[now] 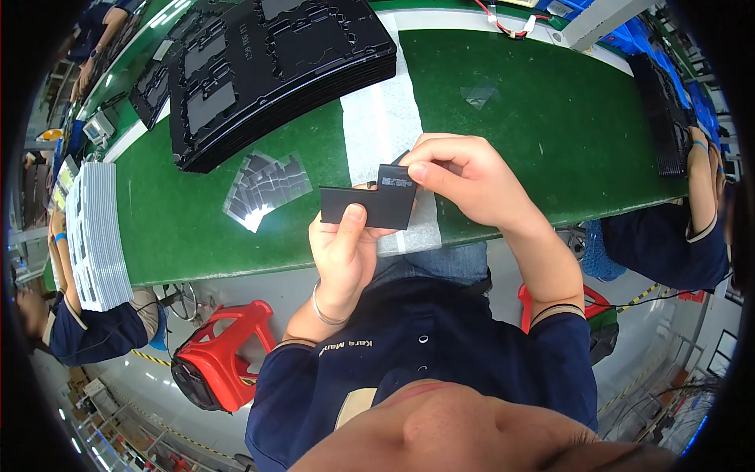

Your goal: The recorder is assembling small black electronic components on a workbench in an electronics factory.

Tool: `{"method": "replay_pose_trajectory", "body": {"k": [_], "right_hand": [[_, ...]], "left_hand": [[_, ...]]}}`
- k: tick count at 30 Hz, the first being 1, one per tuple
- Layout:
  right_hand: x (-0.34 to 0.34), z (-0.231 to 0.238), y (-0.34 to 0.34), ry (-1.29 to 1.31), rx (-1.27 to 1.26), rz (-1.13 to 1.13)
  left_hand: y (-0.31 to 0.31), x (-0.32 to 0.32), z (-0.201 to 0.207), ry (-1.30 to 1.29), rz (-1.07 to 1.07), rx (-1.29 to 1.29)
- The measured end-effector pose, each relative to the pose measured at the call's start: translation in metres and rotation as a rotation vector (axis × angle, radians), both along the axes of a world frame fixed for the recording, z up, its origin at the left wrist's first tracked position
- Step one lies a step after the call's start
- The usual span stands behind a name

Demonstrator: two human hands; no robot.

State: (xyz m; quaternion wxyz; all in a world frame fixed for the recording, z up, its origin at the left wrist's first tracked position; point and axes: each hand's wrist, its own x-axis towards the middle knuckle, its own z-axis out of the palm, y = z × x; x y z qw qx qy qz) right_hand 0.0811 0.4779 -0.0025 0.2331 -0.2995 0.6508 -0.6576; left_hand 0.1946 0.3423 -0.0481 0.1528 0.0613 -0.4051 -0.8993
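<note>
A stack of black moulded trays (275,71) is set on the green bench (550,118) at upper left; the recesses of the top tray appear unfilled. A second dark tray stack (664,118) is placed at the right edge, where a co-worker's arm (702,189) rests. A pile of white trays (98,236) is located at far left. A sheet of silvery-dark film pieces (263,189) is laid flat on the bench, just left of the hands, and a white strip (385,118) runs across the bench beneath them. A red stool (224,354) is seen below the bench edge.

A flat black L-shaped part (370,204) is held above the near bench edge. The left hand (342,252) is closed on its lower edge, thumb pressed on the front face. Its upper right corner is pinched by the right hand (464,181) between thumb and curled fingers.
</note>
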Motion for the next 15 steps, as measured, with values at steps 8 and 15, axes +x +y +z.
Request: {"method": "replay_pose_trajectory", "body": {"k": [8, 15], "right_hand": [[-0.019, 0.004, -0.008, -0.192, 0.082, 0.183], [-0.016, 0.012, -0.012, -0.072, 0.079, 0.031]], "left_hand": [[-0.004, -0.002, 0.001, -0.032, -0.008, -0.096], [-0.003, -0.009, 0.005, -0.017, 0.040, -0.087]]}}
